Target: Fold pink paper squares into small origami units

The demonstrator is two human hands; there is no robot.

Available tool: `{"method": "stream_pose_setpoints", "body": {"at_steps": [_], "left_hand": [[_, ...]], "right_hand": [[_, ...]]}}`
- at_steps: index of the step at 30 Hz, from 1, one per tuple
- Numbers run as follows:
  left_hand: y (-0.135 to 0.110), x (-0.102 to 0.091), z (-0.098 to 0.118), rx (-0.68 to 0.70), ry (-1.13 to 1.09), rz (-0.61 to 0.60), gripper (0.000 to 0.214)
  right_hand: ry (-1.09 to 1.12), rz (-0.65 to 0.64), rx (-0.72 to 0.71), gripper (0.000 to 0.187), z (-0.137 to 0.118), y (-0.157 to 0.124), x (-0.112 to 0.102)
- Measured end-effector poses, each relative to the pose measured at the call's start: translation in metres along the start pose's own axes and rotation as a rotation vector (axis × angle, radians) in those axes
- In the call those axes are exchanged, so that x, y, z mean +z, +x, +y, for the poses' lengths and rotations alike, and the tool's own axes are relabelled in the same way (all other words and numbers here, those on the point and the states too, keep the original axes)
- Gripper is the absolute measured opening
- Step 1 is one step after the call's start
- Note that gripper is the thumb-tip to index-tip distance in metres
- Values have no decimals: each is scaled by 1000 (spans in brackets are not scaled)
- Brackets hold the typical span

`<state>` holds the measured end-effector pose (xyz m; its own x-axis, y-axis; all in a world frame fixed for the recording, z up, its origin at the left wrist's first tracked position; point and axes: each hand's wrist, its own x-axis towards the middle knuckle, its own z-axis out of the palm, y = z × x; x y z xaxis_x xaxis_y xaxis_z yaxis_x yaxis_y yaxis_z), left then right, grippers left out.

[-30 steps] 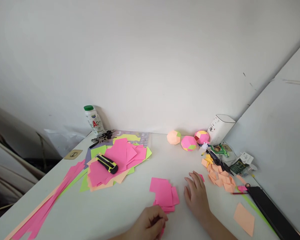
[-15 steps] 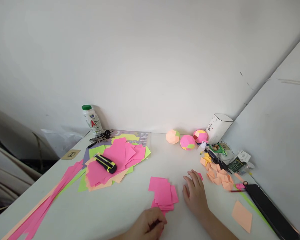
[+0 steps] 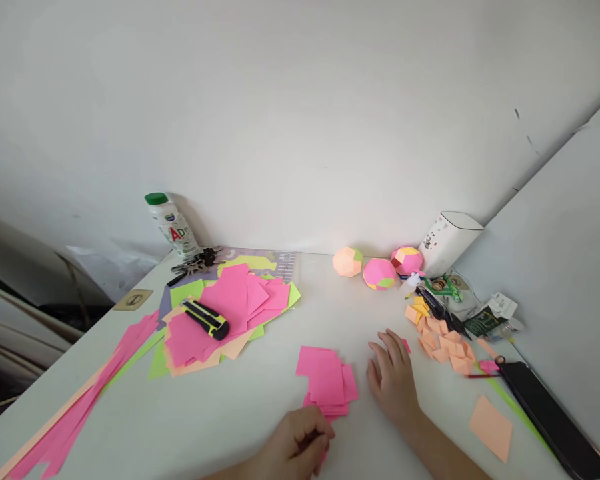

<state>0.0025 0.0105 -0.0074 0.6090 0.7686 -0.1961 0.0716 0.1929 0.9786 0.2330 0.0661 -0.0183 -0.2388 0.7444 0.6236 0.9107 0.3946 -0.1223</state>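
Observation:
My left hand (image 3: 297, 445) is curled at the near edge of the white table (image 3: 260, 407), its fingers closed on a pink paper piece whose tip shows below the fingers. Just beyond it lies a small stack of pink paper squares (image 3: 326, 377). My right hand (image 3: 393, 379) lies flat on the table to the right of that stack, fingers stretched out and holding nothing. A small pink scrap (image 3: 405, 345) lies beside its fingertips.
A pile of pink, green and peach sheets (image 3: 230, 310) with a black-yellow utility knife (image 3: 205, 319) lies at left, long pink strips (image 3: 80, 407) nearer. Three paper balls (image 3: 379, 272), a white box (image 3: 447, 241), folded peach pieces (image 3: 443, 337), a bottle (image 3: 170, 223), keys (image 3: 193, 263) and a black phone (image 3: 550, 417) surround.
The view has shifted slightly; both hands stay nearly where they were, the left still curled, the right still flat.

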Motion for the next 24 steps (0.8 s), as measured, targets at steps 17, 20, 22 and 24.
{"method": "stream_pose_setpoints", "body": {"at_steps": [17, 20, 22, 24], "left_hand": [[-1, 2, 0, 49, 106, 10, 6], [-1, 2, 0, 66, 117, 13, 6], [0, 2, 0, 76, 120, 18, 6], [0, 1, 0, 70, 110, 19, 6]], "right_hand": [[3, 11, -42, 23, 3, 1, -1], [2, 16, -44, 23, 4, 1, -1], [3, 17, -44, 23, 4, 1, -1], [6, 16, -45, 23, 4, 2, -1]]}}
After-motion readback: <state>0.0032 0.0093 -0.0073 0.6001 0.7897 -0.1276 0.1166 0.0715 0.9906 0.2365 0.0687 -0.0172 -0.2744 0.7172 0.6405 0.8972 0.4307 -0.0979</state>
